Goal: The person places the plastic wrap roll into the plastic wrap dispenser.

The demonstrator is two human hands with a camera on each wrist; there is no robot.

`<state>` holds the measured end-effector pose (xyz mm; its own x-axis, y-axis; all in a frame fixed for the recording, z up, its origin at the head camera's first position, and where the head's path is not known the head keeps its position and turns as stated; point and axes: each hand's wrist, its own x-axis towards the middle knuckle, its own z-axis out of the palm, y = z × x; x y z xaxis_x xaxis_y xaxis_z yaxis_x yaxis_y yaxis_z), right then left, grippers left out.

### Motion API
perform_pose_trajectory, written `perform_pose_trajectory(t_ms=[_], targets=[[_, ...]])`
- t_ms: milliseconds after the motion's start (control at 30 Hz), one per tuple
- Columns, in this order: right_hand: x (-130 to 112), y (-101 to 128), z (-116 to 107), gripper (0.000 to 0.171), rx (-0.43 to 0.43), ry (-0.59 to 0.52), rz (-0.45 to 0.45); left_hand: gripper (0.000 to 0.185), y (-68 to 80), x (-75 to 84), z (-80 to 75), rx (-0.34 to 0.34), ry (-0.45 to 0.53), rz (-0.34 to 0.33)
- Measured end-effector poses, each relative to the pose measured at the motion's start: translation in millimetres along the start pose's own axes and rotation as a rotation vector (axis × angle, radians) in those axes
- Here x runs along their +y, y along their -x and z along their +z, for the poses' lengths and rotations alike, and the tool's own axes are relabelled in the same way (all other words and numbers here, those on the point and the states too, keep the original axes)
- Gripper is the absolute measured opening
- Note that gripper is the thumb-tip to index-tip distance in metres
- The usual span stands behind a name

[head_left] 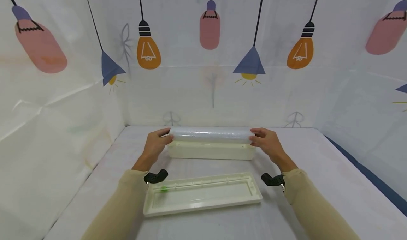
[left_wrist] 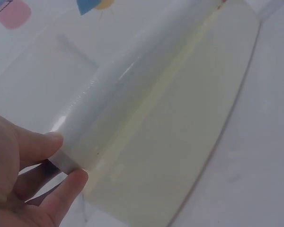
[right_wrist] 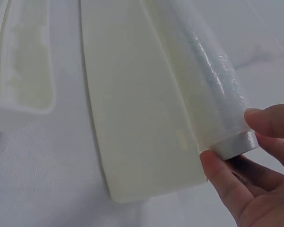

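A roll of cling film (head_left: 211, 135), clear and shiny, lies level across the top of a long cream dispenser box (head_left: 211, 151). Its left end is gripped by my left hand (head_left: 155, 143), thumb and fingers at the rim of the core. At the other end my right hand (head_left: 268, 143) pinches the pale core stub, seen closely in the right wrist view beside the film (right_wrist: 213, 71). The box's front wall (left_wrist: 180, 109) shows below the roll in the left wrist view. The inside of the box is hidden behind that wall and the roll.
Nearer to me a cream lid (head_left: 203, 194) lies with its hollow side up, a small green piece (head_left: 163, 189) on its inner bar. All stand on a white-covered table (head_left: 318, 197). A white curtain with printed lamps (head_left: 249, 61) hangs behind.
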<state>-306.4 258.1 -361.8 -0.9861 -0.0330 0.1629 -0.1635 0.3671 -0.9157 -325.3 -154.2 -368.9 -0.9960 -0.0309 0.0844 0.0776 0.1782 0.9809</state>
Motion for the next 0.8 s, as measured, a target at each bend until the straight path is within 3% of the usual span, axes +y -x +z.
perform_pose_trajectory(t_ms=[333, 567, 800], targets=[[-0.3, -4.4, 3.2, 0.045, 0.011, 0.044, -0.001, 0.047, -6.3, -1.1, -2.7, 0.008, -0.054, 0.018], [-2.5, -4.9, 3.8, 0.043, 0.006, 0.097, 0.007, 0.047, -9.2, -1.8, -1.6, 0.003, -0.039, -0.002], [0.2, -6.6, 4.3, 0.042, 0.002, 0.076, 0.029, 0.047, -8.0, 0.4, -3.3, 0.008, -0.066, -0.029]])
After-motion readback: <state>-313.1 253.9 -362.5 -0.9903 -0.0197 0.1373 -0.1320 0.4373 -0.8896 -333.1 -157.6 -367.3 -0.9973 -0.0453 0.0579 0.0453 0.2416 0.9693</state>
